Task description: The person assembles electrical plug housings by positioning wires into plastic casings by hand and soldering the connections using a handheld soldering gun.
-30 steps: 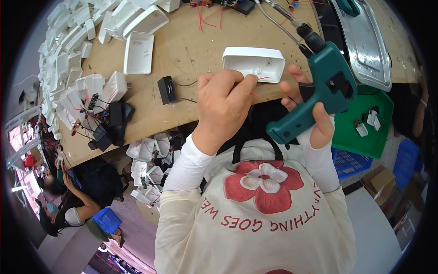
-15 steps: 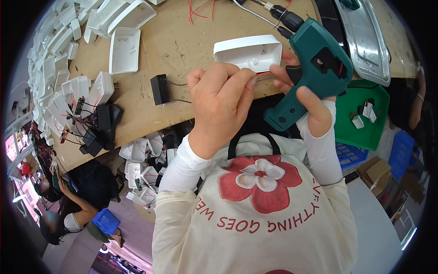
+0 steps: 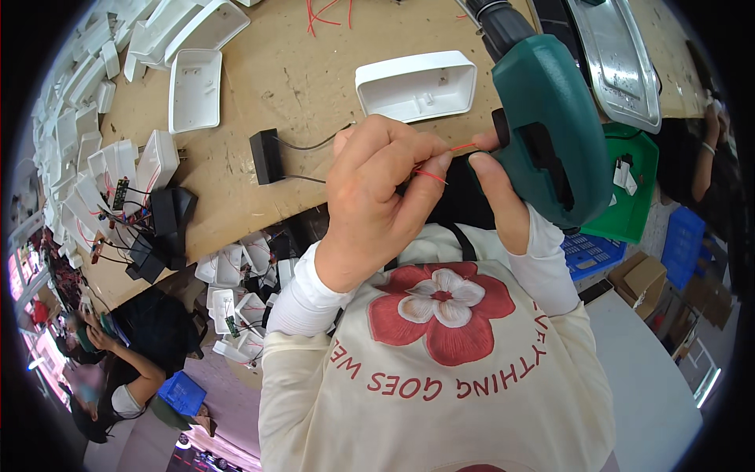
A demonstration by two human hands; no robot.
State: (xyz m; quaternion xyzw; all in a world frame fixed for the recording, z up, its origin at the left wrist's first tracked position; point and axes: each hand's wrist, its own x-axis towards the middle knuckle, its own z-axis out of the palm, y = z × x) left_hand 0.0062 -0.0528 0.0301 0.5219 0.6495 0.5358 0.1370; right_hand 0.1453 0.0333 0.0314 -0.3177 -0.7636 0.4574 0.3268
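Note:
My left hand (image 3: 385,185) is closed in a pinch on a thin red wire (image 3: 431,175), whose loose end sticks out past the thumb. Dark leads run from a black rectangular block (image 3: 266,156) on the table to this hand; where they end is hidden. My right hand (image 3: 503,189) carries a green pistol-shaped soldering gun (image 3: 550,126), with its other fingers hidden behind the body. The right thumb and a fingertip are at the red wire's stretch between the hands. Just beyond lies a white open plastic housing (image 3: 417,88).
White housings (image 3: 195,90) crowd the table's left, some with wires and circuit boards. Loose red wires (image 3: 329,14) lie at the back. A metal tray (image 3: 621,71) and a green bin (image 3: 629,204) stand right. Another person (image 3: 130,370) sits at the lower left.
The soldering gun has swung, its nose turning upward and nearer. My right thumb and fingertip have come in to the red wire by my left hand. The view has shifted slightly.

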